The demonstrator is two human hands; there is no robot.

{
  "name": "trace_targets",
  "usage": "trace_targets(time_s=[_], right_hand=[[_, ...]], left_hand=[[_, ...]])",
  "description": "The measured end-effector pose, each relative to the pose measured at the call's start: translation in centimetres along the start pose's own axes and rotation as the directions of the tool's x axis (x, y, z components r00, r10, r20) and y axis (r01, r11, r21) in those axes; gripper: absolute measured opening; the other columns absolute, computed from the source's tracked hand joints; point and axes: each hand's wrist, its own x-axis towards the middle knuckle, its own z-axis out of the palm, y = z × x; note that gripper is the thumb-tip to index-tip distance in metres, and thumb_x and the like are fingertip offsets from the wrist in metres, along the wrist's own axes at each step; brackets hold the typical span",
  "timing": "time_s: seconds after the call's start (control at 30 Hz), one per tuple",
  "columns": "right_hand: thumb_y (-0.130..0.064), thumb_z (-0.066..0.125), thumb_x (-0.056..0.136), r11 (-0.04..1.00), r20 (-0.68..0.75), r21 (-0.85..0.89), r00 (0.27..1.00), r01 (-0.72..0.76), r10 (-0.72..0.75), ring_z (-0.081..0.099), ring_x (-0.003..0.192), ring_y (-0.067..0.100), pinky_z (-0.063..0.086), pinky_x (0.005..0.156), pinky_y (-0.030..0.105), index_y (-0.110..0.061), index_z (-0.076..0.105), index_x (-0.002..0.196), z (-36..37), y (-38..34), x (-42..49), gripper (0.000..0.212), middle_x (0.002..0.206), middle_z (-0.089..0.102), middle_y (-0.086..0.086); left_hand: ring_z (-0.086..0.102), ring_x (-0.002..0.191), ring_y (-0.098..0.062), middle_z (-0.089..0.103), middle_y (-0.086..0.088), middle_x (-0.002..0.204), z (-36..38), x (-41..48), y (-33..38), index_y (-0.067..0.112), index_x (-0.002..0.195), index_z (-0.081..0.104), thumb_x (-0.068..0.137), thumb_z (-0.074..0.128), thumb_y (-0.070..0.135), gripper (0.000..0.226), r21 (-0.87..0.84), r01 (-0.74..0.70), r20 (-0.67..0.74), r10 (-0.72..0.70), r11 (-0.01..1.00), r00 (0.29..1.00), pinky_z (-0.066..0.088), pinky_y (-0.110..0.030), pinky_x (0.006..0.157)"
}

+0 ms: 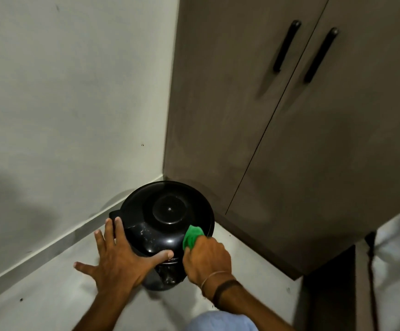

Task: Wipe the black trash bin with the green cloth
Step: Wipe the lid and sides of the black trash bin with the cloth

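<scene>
Right hand (207, 260) clenched around green cloth (192, 236), pressing it on the right front side of the lid. Left hand (122, 255) open, fingers spread, flat against the left side of black trash bin (163, 225), thumb across the front. Bin upright on pale floor (51, 304), in the corner between white wall (70, 103) and brown cabinet (301, 151) with two black handles (286, 46).
</scene>
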Motion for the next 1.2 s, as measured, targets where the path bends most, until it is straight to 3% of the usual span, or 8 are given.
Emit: trace_targets(time_s=[0.13, 0.27, 0.33, 0.43, 0.57, 0.7, 0.8, 1.2], right_hand=[[-0.041, 0.057, 0.098, 0.922, 0.255, 0.367, 0.967, -0.125, 0.029, 0.071, 0.109, 0.031, 0.057, 0.091, 0.036, -0.013, 0.072, 0.117, -1.3, 0.0, -0.6, 0.037, 0.121, 0.075, 0.011], [-0.011, 0.059, 0.1, 0.423, 0.462, 0.81, 0.886, -0.405, -0.036, 0.073, 0.099, 0.04, 0.057, 0.099, 0.046, 0.001, 0.075, 0.105, -4.4, 0.6, -0.1, 0.021, 0.126, 0.072, 0.027], [-0.02, 0.062, 0.099, 0.309, 0.432, 0.86, 0.902, -0.405, -0.019, 0.071, 0.113, 0.046, 0.056, 0.105, 0.051, 0.003, 0.074, 0.117, -7.2, 1.9, 1.3, 0.031, 0.121, 0.076, 0.027], [-0.027, 0.066, 0.098, 0.35, 0.216, 0.91, 0.975, -0.221, 0.054, 0.075, 0.105, 0.04, 0.059, 0.099, 0.051, -0.004, 0.075, 0.12, -11.7, 1.3, 5.4, 0.032, 0.112, 0.079, 0.021], [-0.035, 0.066, 0.099, 0.737, -0.117, 0.67, 0.993, 0.084, -0.007, 0.07, 0.119, 0.032, 0.054, 0.102, 0.039, -0.013, 0.072, 0.131, -11.0, -3.0, 9.9, 0.039, 0.126, 0.076, 0.011], [-0.054, 0.049, 0.102, 0.949, -0.021, 0.137, 0.958, 0.285, -0.285, 0.041, 0.153, 0.029, 0.028, 0.127, 0.046, -0.03, 0.053, 0.151, -3.3, -5.3, 12.2, 0.055, 0.163, 0.049, 0.003], [-0.063, 0.037, 0.101, 0.892, -0.06, -0.127, 0.895, 0.433, -0.442, 0.014, 0.163, 0.024, 0.007, 0.131, 0.052, -0.039, 0.035, 0.16, 0.6, -6.5, 12.3, 0.064, 0.175, 0.022, -0.006], [-0.063, 0.04, 0.099, 0.431, 0.134, -0.282, 0.48, 0.857, -0.867, 0.016, 0.162, 0.023, 0.01, 0.131, 0.053, -0.041, 0.047, 0.153, 3.5, -5.3, 7.9, 0.058, 0.171, 0.031, -0.007]], left_hand=[[-0.018, 0.165, -0.024, -0.018, 0.009, 0.179, 0.4, -0.4, 0.2, 0.034, 0.167, -0.019, 0.01, 0.035, 0.12, 0.187, 0.002, -0.004, -0.004, 0.004, 1.0, 1.0, 0.003, -0.088, 0.117], [-0.023, 0.164, -0.02, -0.018, 0.013, 0.178, -0.5, -0.6, 0.3, 0.034, 0.168, -0.016, 0.01, 0.035, 0.12, 0.187, -0.008, -0.008, -0.008, 0.007, 1.0, 1.0, 0.002, -0.086, 0.118], [-0.032, 0.161, -0.019, -0.021, 0.013, 0.178, -1.1, 0.0, 0.1, 0.033, 0.168, -0.015, 0.01, 0.041, 0.12, 0.189, 0.005, -0.048, 0.025, 0.048, 0.999, 0.999, -0.005, -0.083, 0.119], [-0.038, 0.157, -0.016, -0.026, 0.012, 0.177, -2.6, 1.5, -1.7, 0.033, 0.168, -0.015, 0.019, 0.05, 0.119, 0.183, -0.02, -0.141, 0.02, 0.141, 0.99, 0.99, -0.009, -0.08, 0.123], [-0.036, 0.158, -0.018, -0.03, 0.009, 0.175, -4.2, 3.0, -2.6, 0.032, 0.165, -0.027, 0.024, 0.058, 0.115, 0.184, 0.02, -0.266, 0.109, 0.262, 0.964, 0.959, -0.01, -0.077, 0.125], [-0.034, 0.159, -0.021, -0.034, 0.013, 0.174, -2.9, 3.1, -2.2, 0.034, 0.164, -0.027, 0.017, 0.064, 0.112, 0.19, -0.002, -0.247, 0.098, 0.246, 0.969, 0.964, -0.003, -0.08, 0.125], [-0.034, 0.159, -0.02, -0.035, 0.015, 0.173, -2.4, 3.7, -2.0, 0.035, 0.163, -0.029, 0.016, 0.065, 0.111, 0.19, -0.005, -0.233, 0.094, 0.232, 0.973, 0.968, -0.002, -0.081, 0.124], [-0.032, 0.161, -0.023, -0.037, 0.016, 0.171, -1.7, 4.3, -3.2, 0.034, 0.163, -0.03, 0.032, 0.069, 0.102, 0.177, 0.046, -0.214, 0.133, 0.206, 0.976, 0.969, -0.001, -0.081, 0.122]])
